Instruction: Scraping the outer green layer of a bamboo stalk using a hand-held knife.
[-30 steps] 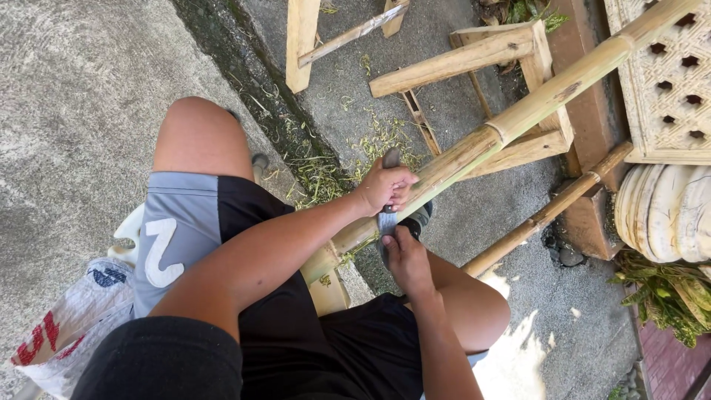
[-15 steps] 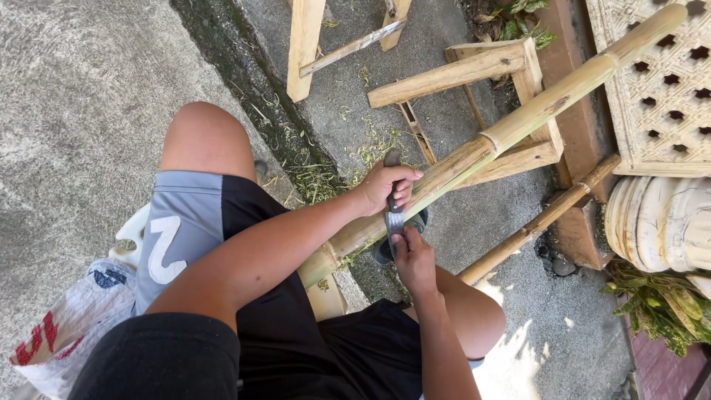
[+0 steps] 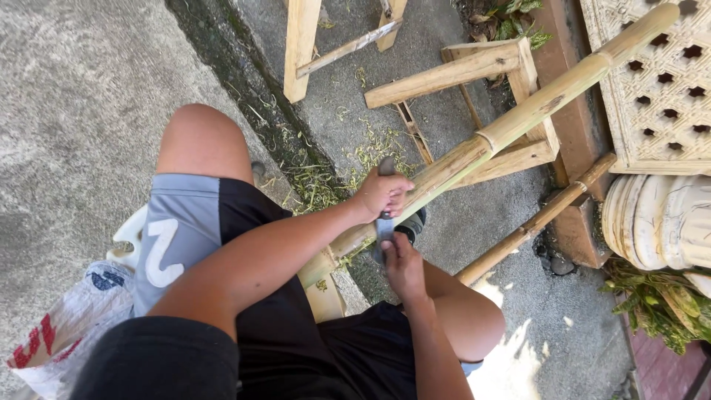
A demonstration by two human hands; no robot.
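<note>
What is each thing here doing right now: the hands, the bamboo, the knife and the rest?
Left hand: closed over the blade's top end, on the pole.
Right hand: gripping the blade's lower end.
Blade: set across the pole, held at both ends.
Bamboo pole: slanted, resting on the wooden frame.
Wooden frame: lying on the ground.
Thin pole: lying on the ground.
Shavings: scattered on the concrete.

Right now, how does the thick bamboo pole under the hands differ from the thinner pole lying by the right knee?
The thick pole is pale yellow-green; the thin pole is browner. The thick pole rests raised across a wooden stand, with the left hand and right hand holding a blade across it; the thin pole lies low and untouched. Both slant the same way and show ringed nodes.
</note>
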